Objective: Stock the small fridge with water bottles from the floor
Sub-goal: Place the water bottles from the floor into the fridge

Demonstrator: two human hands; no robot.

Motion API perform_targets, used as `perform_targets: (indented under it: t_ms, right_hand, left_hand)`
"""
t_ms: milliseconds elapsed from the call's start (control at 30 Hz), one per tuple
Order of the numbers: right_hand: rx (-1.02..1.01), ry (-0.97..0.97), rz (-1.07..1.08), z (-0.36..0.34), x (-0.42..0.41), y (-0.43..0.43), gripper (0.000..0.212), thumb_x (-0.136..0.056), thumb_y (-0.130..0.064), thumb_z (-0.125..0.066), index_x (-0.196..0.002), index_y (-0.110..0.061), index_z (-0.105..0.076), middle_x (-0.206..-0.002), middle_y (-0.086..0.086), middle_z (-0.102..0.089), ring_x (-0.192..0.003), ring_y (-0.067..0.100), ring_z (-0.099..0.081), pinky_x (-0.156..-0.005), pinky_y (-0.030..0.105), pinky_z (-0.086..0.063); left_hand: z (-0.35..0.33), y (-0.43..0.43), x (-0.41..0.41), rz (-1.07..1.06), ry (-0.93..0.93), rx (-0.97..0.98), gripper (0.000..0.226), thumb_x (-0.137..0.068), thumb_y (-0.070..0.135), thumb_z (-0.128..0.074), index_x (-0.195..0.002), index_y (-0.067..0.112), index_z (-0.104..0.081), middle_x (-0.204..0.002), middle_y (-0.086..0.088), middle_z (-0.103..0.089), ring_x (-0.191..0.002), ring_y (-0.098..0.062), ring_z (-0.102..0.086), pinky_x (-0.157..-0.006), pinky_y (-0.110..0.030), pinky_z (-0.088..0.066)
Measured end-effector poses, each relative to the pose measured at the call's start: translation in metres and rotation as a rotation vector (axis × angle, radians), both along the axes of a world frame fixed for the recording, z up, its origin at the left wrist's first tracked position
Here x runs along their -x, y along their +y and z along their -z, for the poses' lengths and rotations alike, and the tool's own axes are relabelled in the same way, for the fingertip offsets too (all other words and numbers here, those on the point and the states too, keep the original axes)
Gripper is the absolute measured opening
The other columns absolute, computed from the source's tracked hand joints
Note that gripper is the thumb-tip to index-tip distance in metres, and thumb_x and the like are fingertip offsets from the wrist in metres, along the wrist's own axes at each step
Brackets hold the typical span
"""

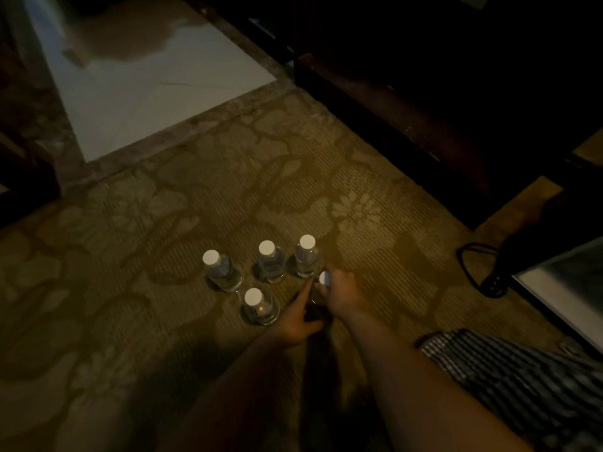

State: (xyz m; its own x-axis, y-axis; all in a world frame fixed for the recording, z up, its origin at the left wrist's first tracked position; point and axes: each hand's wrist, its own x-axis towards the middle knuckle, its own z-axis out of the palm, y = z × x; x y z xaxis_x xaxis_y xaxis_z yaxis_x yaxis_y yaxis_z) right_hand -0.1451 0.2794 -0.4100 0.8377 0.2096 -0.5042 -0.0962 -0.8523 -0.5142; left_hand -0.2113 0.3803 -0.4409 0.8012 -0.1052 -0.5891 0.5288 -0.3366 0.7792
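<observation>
**Both hands close on one bottle among five on the carpet**

While the room lies dim, the head view looks down on a patterned carpet (228, 190), ribbed in texture with a large leafy figure woven through it. Four clear plastic water bottles with round white caps stand upright just below the centre: the left bottle (219, 268) at 9 o'clock of the cluster, the middle bottle (270, 261) and the right bottle (307, 257) along the 12 o'clock side, and the near bottle (257, 305) at 6 o'clock. They stand close together but apart from one another.

At 3 o'clock of the cluster, a fifth bottle (323, 279) shows only its white cap and a little of its neck. The right hand (342, 293) wraps over its shoulder in a closed grip, and the left hand (298, 321) presses its fingers against the lower body; how tightly the left grip closes cannot be told.

Toward 11 o'clock lies a smooth pale tile floor (156, 93). At 1 o'clock stands dark wooden furniture (408, 119). A black cable (470, 265) loops at 3 o'clock, beside a pale flat panel (561, 288). Striped fabric (509, 376) lies at 4 o'clock.
</observation>
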Motion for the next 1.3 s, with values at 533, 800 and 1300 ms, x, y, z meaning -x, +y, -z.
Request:
perform_targets:
  t_ms: [533,800,1300]
  right_hand:
    - [-0.731,-0.061,0.356,-0.104,0.012,-0.033,0.006,-0.083,-0.007,-0.063,-0.086,-0.008,-0.067,-0.072,-0.003,-0.06,-0.069,0.008,-0.055,-0.062,0.02,-0.045]
    - [-0.728,-0.248,0.077,-0.203,0.016,-0.066,0.005,-0.081,-0.008,-0.063,-0.078,-0.01,-0.067,-0.068,-0.006,-0.056,-0.06,-0.002,-0.052,-0.048,0.005,-0.04]
    - [-0.585,-0.841,0.05,-0.318,0.033,-0.201,0.012,-0.083,-0.027,-0.068,-0.08,-0.02,-0.059,-0.074,-0.006,-0.058,-0.071,0.011,-0.059,-0.063,0.028,-0.048]
  left_hand:
    - [-0.084,0.006,0.018,0.01,-0.103,0.061,0.062,-0.082,0.018,-0.066,-0.137,0.025,-0.038,-0.135,0.001,-0.051,-0.123,-0.015,-0.05,-0.101,-0.035,-0.045]
    - [-0.165,-0.02,0.009,0.061,-0.296,0.067,0.045,-0.078,0.019,-0.069,-0.118,0.026,-0.05,-0.103,0.015,-0.061,-0.105,-0.009,-0.059,-0.089,-0.024,-0.048]
    - [-0.296,-0.133,-0.024,0.333,-0.86,-0.116,0.046,-0.069,0.033,-0.077,-0.109,0.025,-0.056,-0.104,0.006,-0.065,-0.097,-0.006,-0.061,-0.082,-0.03,-0.053]
